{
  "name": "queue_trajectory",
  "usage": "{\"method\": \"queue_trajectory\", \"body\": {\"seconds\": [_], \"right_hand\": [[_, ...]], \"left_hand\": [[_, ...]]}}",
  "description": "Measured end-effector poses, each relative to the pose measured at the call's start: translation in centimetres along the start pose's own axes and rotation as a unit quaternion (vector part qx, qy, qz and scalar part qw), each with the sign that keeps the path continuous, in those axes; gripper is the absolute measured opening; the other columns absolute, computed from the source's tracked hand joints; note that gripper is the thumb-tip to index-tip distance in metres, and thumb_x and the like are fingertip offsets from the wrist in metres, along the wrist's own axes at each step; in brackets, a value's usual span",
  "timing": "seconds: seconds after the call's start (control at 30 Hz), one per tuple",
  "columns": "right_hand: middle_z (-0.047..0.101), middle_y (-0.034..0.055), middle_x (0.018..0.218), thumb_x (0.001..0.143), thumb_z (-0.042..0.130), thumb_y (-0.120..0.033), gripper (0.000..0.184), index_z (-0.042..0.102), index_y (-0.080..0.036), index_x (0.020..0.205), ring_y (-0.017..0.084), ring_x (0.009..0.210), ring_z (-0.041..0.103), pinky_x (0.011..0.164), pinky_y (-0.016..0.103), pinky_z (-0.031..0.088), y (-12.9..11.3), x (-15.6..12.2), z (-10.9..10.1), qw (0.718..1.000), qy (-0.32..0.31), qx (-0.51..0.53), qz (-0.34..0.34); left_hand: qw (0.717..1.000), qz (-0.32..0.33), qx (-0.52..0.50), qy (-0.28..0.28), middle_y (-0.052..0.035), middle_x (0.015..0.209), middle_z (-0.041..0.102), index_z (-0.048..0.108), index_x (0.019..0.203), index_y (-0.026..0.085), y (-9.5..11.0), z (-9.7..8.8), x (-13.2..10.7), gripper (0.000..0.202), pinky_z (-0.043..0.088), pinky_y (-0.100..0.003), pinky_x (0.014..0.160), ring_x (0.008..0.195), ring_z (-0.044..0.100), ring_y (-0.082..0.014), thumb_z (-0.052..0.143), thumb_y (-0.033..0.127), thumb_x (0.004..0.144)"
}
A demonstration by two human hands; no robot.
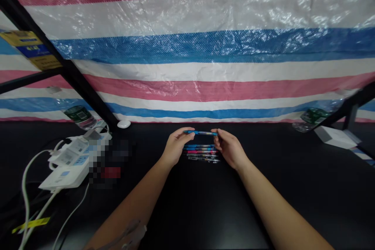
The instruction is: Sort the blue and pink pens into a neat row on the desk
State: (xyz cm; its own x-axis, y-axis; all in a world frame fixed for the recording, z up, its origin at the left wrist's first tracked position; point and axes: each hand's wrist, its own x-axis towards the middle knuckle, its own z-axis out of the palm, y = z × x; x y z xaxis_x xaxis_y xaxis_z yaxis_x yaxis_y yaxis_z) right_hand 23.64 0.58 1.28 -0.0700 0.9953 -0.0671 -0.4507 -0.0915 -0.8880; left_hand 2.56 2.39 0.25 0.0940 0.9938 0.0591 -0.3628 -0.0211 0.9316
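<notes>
A blue pen (202, 133) is held level between my two hands, above the black table. My left hand (176, 145) pinches its left end, and my right hand (230, 146) pinches its right end. Just below and nearer to me, several pens lie side by side in a row: blue pens (200, 147), a red pen (199, 151) and dark clear-bodied pens (203, 158). Fingers of my right hand come close to the right ends of the row; whether they touch it I cannot tell.
To the left, a white power strip (66, 175) holds plugs and trailing cables. A white rounded case (123, 124) sits by the striped sheet (205, 90). Plastic bottles stand at left (79, 116) and right (313, 117), the latter near a white box (335, 136). Black frame bars (84, 90) slant at both sides.
</notes>
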Motion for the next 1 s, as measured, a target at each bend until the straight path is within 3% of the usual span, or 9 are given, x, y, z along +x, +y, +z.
{"method": "queue_trajectory", "body": {"seconds": [0.13, 0.23, 0.33, 0.43, 0.57, 0.8, 1.0], "right_hand": [[0.071, 0.0052, 0.082, 0.084, 0.074, -0.047, 0.035, 0.075, -0.018, 0.102, 0.018, 0.073, 0.060, 0.068, 0.031, 0.045, 0.9, 0.9, -1.5, 0.966, 0.031, -0.242, -0.088], [0.074, 0.0082, 0.093, 0.092, 0.063, -0.044, 0.029, 0.075, -0.020, 0.099, 0.025, 0.089, 0.064, 0.083, 0.039, 0.046, 1.4, 1.5, -2.6, 0.891, 0.010, -0.432, -0.141], [0.073, 0.0090, 0.093, 0.096, 0.056, -0.038, 0.027, 0.075, -0.020, 0.092, 0.026, 0.090, 0.063, 0.091, 0.044, 0.043, 1.8, 2.0, -3.4, 0.813, -0.011, -0.554, -0.181], [0.072, 0.0090, 0.094, 0.096, 0.054, -0.035, 0.027, 0.075, -0.020, 0.088, 0.026, 0.093, 0.062, 0.096, 0.046, 0.040, 2.3, 2.2, -3.8, 0.775, -0.027, -0.603, -0.187], [0.072, 0.0091, 0.099, 0.097, 0.054, -0.036, 0.027, 0.076, -0.021, 0.092, 0.027, 0.099, 0.062, 0.099, 0.046, 0.040, 2.7, 2.1, -3.9, 0.770, -0.028, -0.608, -0.192], [0.071, 0.0114, 0.117, 0.105, 0.035, -0.050, 0.047, 0.073, -0.023, 0.109, 0.030, 0.117, 0.059, 0.107, 0.049, 0.040, 4.3, 0.4, -1.7, 0.817, 0.052, -0.537, -0.205], [0.062, 0.0132, 0.135, 0.105, 0.034, -0.052, 0.048, 0.065, -0.022, 0.127, 0.029, 0.134, 0.050, 0.118, 0.051, 0.035, 5.2, -1.4, -0.7, 0.840, 0.009, -0.504, -0.203]], "left_hand": [[0.989, 0.014, 0.149, 0.001, -0.0048, 0.087, 0.075, 0.078, 0.098, 0.022, -0.8, -1.7, 1.1, 0.027, 0.050, -0.036, 0.084, 0.085, 0.068, -0.0212, 0.082, 0.036, 0.076], [0.951, 0.062, 0.303, -0.018, -0.0067, 0.097, 0.077, 0.080, 0.091, 0.024, -1.5, -2.9, 1.7, 0.017, 0.048, -0.039, 0.088, 0.091, 0.066, -0.0241, 0.079, 0.034, 0.078], [0.910, 0.118, 0.392, -0.059, -0.0060, 0.096, 0.076, 0.080, 0.090, 0.027, -1.6, -3.3, 1.8, 0.011, 0.046, -0.041, 0.092, 0.096, 0.064, -0.0265, 0.075, 0.032, 0.082], [0.883, 0.154, 0.431, -0.101, -0.0063, 0.092, 0.074, 0.080, 0.088, 0.027, -1.2, -3.2, 1.4, 0.011, 0.046, -0.042, 0.090, 0.095, 0.061, -0.0274, 0.071, 0.033, 0.084], [0.861, 0.166, 0.459, -0.144, -0.0077, 0.097, 0.072, 0.078, 0.095, 0.025, -0.7, -2.6, 0.6, 0.021, 0.047, -0.041, 0.092, 0.098, 0.060, -0.0266, 0.060, 0.037, 0.093], [0.868, 0.169, 0.437, -0.163, -0.0092, 0.119, 0.067, 0.069, 0.119, 0.024, -2.1, -1.3, -0.6, 0.031, 0.041, -0.044, 0.109, 0.118, 0.058, -0.0257, 0.046, 0.033, 0.101], [0.800, 0.207, 0.528, -0.196, -0.0153, 0.137, 0.060, 0.056, 0.139, 0.019, -2.2, -1.0, -2.7, 0.043, 0.038, -0.050, 0.114, 0.129, 0.054, -0.0303, 0.044, 0.035, 0.101]]}}
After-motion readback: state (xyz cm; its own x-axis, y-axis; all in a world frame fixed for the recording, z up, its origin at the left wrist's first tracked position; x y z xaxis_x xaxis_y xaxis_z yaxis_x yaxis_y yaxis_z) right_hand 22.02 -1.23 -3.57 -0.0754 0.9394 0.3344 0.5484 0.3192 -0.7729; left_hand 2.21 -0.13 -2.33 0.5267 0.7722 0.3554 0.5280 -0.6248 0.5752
